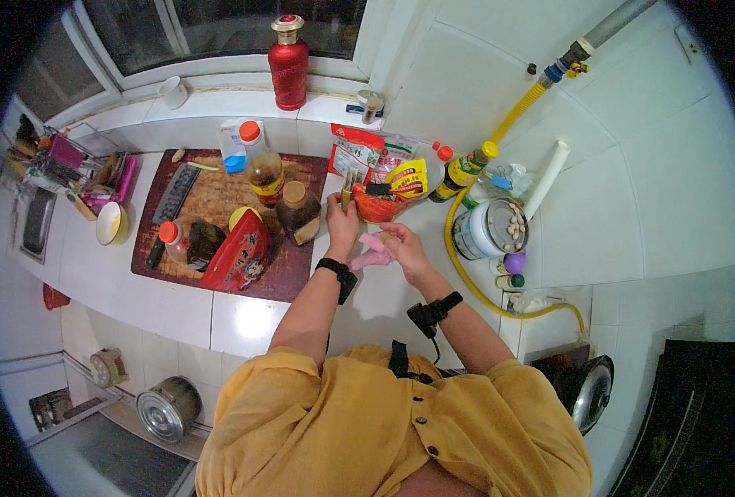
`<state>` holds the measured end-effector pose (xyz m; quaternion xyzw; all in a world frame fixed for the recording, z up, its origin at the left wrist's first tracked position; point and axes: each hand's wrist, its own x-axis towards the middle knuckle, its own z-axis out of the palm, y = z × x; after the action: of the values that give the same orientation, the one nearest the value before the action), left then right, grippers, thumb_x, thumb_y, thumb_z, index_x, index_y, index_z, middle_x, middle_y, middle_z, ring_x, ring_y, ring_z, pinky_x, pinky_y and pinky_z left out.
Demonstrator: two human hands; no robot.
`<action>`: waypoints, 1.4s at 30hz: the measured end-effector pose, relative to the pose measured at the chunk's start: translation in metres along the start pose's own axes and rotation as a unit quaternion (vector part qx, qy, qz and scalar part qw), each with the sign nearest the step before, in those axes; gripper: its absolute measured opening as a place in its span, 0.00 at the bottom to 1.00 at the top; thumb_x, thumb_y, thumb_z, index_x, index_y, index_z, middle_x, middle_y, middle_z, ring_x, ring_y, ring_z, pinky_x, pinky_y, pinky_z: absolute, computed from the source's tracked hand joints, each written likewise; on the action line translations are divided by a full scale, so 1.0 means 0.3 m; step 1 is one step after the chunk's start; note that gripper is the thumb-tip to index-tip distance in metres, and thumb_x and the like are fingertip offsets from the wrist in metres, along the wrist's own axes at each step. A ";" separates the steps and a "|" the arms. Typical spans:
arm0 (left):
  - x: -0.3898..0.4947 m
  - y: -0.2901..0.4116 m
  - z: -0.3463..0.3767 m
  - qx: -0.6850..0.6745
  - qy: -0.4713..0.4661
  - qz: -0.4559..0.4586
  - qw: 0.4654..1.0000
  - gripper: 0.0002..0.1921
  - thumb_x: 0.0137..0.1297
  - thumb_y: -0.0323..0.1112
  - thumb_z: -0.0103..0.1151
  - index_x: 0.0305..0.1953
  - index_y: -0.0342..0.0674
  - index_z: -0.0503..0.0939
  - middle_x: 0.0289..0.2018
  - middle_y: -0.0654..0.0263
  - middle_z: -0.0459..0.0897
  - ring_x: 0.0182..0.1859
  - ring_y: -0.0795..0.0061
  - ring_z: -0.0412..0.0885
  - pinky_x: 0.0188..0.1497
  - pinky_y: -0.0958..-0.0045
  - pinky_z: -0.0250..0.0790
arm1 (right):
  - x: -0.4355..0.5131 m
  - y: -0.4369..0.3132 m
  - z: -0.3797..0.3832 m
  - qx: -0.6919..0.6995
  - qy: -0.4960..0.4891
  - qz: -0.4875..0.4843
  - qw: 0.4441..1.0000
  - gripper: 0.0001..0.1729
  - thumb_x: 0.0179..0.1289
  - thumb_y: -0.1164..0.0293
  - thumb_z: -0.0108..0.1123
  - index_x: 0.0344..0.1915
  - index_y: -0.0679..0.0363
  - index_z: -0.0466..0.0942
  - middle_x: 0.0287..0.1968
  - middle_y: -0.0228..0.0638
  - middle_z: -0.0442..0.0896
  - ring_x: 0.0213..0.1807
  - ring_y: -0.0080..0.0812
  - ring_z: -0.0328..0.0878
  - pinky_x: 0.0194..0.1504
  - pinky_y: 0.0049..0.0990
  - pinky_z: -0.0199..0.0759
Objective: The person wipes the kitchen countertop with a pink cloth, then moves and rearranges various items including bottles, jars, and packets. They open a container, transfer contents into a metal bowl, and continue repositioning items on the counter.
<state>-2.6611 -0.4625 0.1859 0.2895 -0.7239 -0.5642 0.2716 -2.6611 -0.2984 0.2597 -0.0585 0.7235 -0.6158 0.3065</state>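
My left hand (342,225) grips a small, narrow, gold-and-dark container (347,187) whose exact kind I cannot tell. It is upright, just left of an orange-red seasoning bag (377,204). In my right hand (407,250) is a crumpled pink cloth (375,253), held over the white tiled counter (374,310). Left of my hands, a brown wooden cutting board (218,166) bears a dark bottle with a tan cap (298,214), an orange-capped sauce bottle (264,171), a red packet (238,255) and another orange-capped bottle (195,242). A cleaver (176,194) lies there too.
Behind my hands stand seasoning bags (356,152) and a yellow-capped bottle (467,171). A yellow gas hose (451,233) curves around a large can (472,231) topped with garlic-like pieces. A bowl (112,222) sits left; a red bottle (288,71) stands on the windowsill.
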 end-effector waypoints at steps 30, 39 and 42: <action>-0.203 0.152 -0.520 0.002 0.001 0.083 0.997 0.44 0.57 0.32 0.69 0.70 0.28 0.54 0.63 0.43 0.66 0.67 0.56 0.66 0.69 0.61 0.58 | -0.199 0.009 0.088 0.089 -0.077 -0.012 0.993 0.21 0.69 0.67 0.60 0.58 0.63 0.74 0.50 0.33 0.80 0.50 0.24 0.76 0.52 0.25 0.71; -0.056 0.123 -0.498 -0.167 -0.104 0.012 0.980 0.36 0.50 0.17 0.70 0.61 0.32 0.65 0.54 0.57 0.79 0.53 0.69 0.79 0.59 0.69 0.71 | -0.258 0.035 0.013 0.085 -0.043 -0.007 0.995 0.20 0.67 0.73 0.56 0.58 0.64 0.73 0.50 0.33 0.79 0.49 0.24 0.76 0.52 0.25 0.70; -0.121 0.148 -0.481 -0.155 -0.145 0.015 0.977 0.34 0.49 0.18 0.71 0.59 0.32 0.67 0.53 0.58 0.79 0.53 0.70 0.79 0.58 0.69 0.71 | -0.271 0.057 -0.016 0.061 -0.026 0.012 0.998 0.21 0.67 0.72 0.57 0.58 0.65 0.73 0.50 0.32 0.79 0.49 0.24 0.76 0.52 0.25 0.70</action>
<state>-2.5372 -0.5227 0.2578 0.1478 -0.6635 -0.7015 0.2139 -2.5930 -0.2527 0.2745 -0.0472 0.6768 -0.6534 0.3358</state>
